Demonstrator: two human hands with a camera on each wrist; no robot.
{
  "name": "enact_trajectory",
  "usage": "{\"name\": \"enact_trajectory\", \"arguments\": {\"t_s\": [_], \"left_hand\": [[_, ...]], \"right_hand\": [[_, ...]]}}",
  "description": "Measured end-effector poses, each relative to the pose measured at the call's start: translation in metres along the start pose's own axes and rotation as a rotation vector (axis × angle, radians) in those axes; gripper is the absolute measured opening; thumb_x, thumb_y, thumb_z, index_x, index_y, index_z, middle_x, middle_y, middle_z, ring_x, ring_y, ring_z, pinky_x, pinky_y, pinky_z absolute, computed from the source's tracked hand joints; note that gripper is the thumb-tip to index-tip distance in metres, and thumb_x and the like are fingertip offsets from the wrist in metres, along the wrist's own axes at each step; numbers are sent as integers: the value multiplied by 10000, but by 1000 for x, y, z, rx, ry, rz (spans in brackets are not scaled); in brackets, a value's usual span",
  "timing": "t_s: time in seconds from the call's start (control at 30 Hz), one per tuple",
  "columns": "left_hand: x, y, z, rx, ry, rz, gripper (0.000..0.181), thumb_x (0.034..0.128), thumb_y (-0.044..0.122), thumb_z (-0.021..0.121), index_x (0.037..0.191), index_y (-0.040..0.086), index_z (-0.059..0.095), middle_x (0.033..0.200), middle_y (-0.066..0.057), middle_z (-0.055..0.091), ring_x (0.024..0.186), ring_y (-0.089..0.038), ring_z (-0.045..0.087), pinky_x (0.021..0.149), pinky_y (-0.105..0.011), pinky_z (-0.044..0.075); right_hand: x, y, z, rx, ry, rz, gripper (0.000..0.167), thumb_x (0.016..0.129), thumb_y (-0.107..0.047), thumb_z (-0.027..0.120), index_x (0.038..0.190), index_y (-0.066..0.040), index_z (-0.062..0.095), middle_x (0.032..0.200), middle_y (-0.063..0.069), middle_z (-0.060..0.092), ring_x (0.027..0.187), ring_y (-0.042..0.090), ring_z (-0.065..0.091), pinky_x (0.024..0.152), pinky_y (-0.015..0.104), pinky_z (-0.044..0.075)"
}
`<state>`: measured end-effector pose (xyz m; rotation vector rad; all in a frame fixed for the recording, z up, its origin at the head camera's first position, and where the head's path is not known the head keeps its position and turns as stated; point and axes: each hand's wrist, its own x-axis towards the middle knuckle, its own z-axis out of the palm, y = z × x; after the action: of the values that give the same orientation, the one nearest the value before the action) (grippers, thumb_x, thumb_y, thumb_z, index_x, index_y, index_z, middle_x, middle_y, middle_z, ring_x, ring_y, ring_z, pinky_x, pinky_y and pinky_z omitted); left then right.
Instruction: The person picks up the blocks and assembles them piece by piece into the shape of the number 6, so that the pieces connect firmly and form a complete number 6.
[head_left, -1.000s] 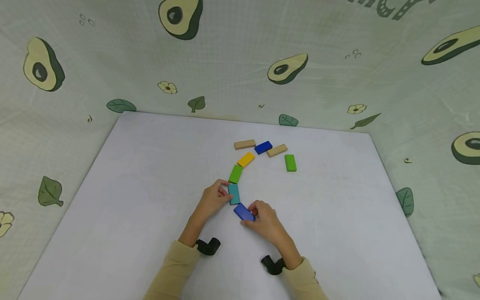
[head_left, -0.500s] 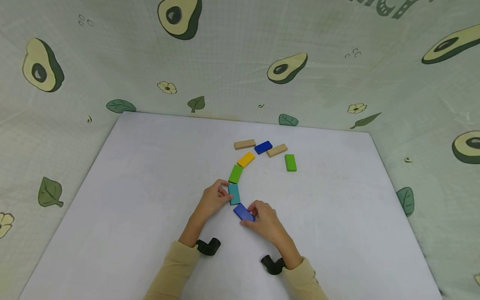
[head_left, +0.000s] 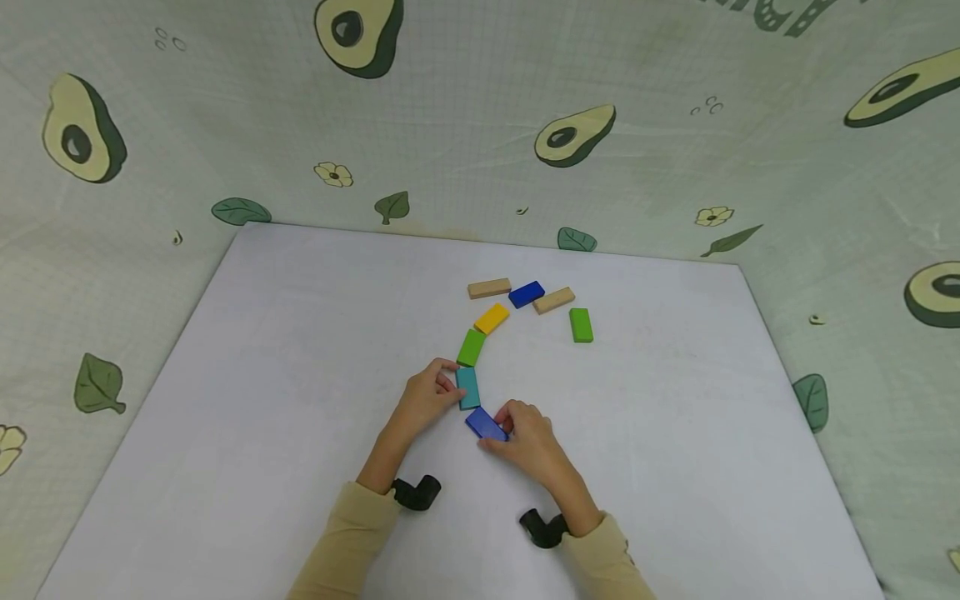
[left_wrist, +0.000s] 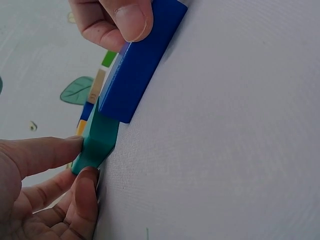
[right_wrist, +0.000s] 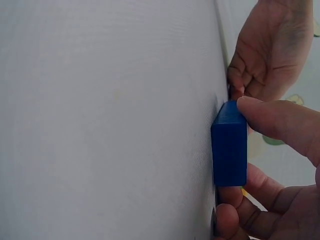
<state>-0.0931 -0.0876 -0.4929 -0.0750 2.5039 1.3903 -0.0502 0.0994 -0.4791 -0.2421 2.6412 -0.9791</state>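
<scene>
Booth-like setting; avocado-print cloth behind and beside white tabletop.

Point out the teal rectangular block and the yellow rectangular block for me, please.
Teal rectangular block (head_left: 469, 386): head view, middle of its top face.
Yellow rectangular block (head_left: 492, 318): head view, middle of its top face.

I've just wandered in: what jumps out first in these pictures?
Probably the curved row of bright blocks near the middle of the white table. At its near end, the left hand grips a teal block and the right hand a blue block. Behind the table, big printed avocados stand out on the pale cloth.
</scene>
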Motion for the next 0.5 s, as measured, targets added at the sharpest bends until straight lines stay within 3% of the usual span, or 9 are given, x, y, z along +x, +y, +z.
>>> {"name": "enact_trajectory", "arguments": {"t_s": [0.5], "left_hand": [[1, 2, -1, 2, -3, -13, 393, 846, 171, 674, 1201, 88, 526, 799, -39, 561, 681, -137, 506, 619, -231, 418]], "right_hand": [[0, -1, -1, -8, 11, -14, 336, 741, -296, 773, 907, -88, 568, 783, 1, 511, 767, 141, 439, 695, 313, 298]]}}
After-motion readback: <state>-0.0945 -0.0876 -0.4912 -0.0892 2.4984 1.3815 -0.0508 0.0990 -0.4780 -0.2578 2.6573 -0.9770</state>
